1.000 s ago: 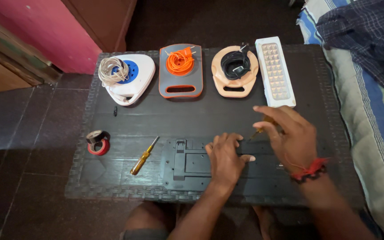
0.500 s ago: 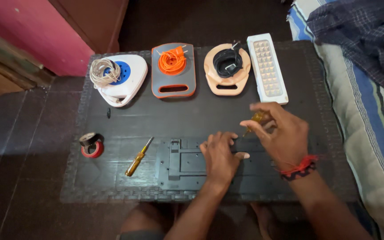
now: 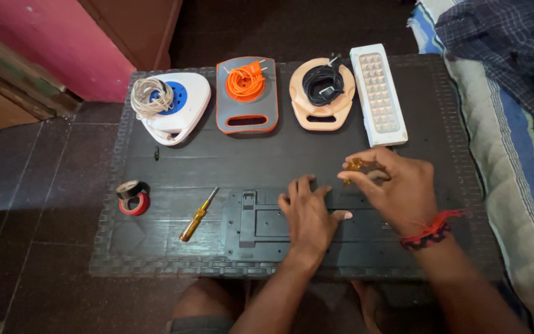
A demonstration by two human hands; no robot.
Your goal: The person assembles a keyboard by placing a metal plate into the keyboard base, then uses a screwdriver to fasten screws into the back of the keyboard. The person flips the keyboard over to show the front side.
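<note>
A long black plastic panel (image 3: pixel 261 226) lies flat at the front of the dark table (image 3: pixel 217 161). My left hand (image 3: pixel 309 218) presses palm down on its middle, fingers spread. My right hand (image 3: pixel 397 188) is above the panel's far edge, fingers closed around a small screwdriver with an amber handle (image 3: pixel 353 166); its tip points down at the panel. A red and black thread band is on my right wrist.
A second yellow-handled screwdriver (image 3: pixel 198 216) lies left of the panel, with tape rolls (image 3: pixel 134 196) further left. Along the back stand a white-blue cord reel (image 3: pixel 171 105), an orange-grey one (image 3: pixel 246 93), a peach one (image 3: pixel 322 93) and a white lamp (image 3: pixel 378 93). A bed edge (image 3: pixel 514 142) runs at right.
My right hand has turned the small screwdriver between its fingers at the panel's far edge. My left hand has stayed pressed on the panel. The view has shifted slightly.
</note>
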